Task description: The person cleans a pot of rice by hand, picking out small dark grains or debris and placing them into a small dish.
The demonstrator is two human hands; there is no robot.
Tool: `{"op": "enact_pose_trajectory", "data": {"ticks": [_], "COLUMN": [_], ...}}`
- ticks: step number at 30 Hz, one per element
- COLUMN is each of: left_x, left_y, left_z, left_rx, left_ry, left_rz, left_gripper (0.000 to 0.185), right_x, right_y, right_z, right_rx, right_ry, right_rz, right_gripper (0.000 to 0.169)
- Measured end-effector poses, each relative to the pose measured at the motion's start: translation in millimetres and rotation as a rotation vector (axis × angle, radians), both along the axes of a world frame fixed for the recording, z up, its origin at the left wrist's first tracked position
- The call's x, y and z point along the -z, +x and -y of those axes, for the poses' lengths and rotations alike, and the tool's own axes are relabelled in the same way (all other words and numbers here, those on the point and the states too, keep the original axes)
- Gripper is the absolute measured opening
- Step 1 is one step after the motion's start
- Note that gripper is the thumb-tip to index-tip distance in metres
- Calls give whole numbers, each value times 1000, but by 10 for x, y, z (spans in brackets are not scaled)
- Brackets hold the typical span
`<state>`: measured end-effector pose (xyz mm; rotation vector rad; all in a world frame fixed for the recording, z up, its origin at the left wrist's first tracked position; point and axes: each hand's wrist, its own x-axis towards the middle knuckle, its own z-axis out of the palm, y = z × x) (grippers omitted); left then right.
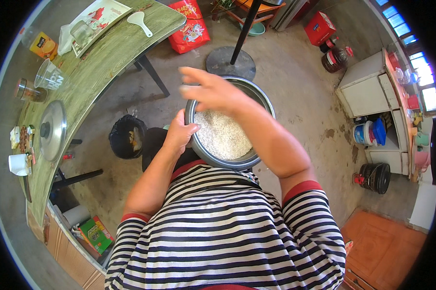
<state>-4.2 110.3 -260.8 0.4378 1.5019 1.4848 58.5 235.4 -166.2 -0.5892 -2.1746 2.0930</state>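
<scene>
A round dark-rimmed metal pot (229, 167) rests close against my striped shirt, tilted a little. Pale uncooked grains, apparently rice (223, 136), cover its inside bottom. My left hand (181, 131) grips the pot's left rim, thumb over the edge and fingers outside. Above the far left part of the pot is my right hand (209, 88), slightly blurred, with its fingers spread and nothing seen in it. My right forearm hides part of the pot's right side.
On the wood-patterned table (131, 45) at left are a metal lid (53, 130), a white spoon (141, 23), a cup, a jar and a tray. A lined bin (125, 145) stands below. A pole's round base (230, 63) lies ahead; a cabinet (364, 94) stands at right.
</scene>
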Motion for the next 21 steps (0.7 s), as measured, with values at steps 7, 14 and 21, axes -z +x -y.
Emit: {"op": "enact_pose_trajectory", "data": {"ticks": [7,14,21], "left_x": [138,132,82], "left_y": [19,-1,-18], "left_z": [14,-114,-109], "left_rx": [-12,57,44], "left_ry": [40,31,44], "left_rz": [10,16,41], "left_gripper": [47,47,48], "right_x": [1576,1551,1192], "right_y": [890,735,1105], "right_z": [-597,8,-11], "right_rx": [260,-348,-797], "right_ry": [475,683,384], "right_rz": [511,232,357], "right_gripper": [63,52,35]}}
